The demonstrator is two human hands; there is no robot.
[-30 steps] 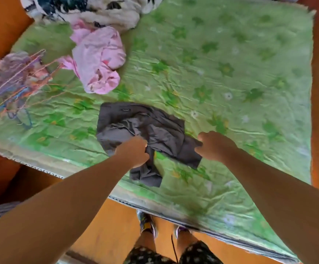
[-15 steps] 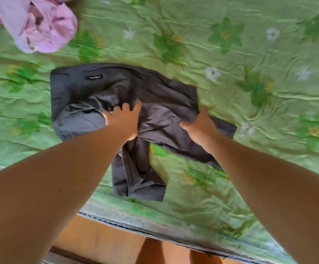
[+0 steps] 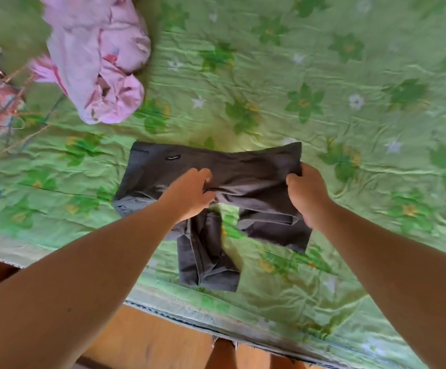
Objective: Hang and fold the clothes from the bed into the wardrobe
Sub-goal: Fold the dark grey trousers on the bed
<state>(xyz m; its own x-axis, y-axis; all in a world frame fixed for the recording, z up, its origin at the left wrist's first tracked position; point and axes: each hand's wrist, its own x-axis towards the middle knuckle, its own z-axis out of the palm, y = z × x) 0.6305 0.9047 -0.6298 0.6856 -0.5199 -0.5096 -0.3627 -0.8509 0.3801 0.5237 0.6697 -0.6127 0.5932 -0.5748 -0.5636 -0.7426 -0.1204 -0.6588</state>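
Grey shorts (image 3: pixel 243 169) lie half-spread on the green floral bed (image 3: pixel 349 75), near its 6 o'clock edge. The left hand (image 3: pixel 190 193) pinches the crumpled middle, and the right hand (image 3: pixel 307 195) curls round the 3 o'clock side. A pink garment (image 3: pixel 97 62) lies at 11 o'clock. Risk: uneven pulling could set the bunched 6 o'clock leg crooked or drag it over the edge.

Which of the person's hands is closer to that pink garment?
The left. The left hand grips the grey shorts below and right of the pink garment; the right hand holds the shorts' other edge, farther right.
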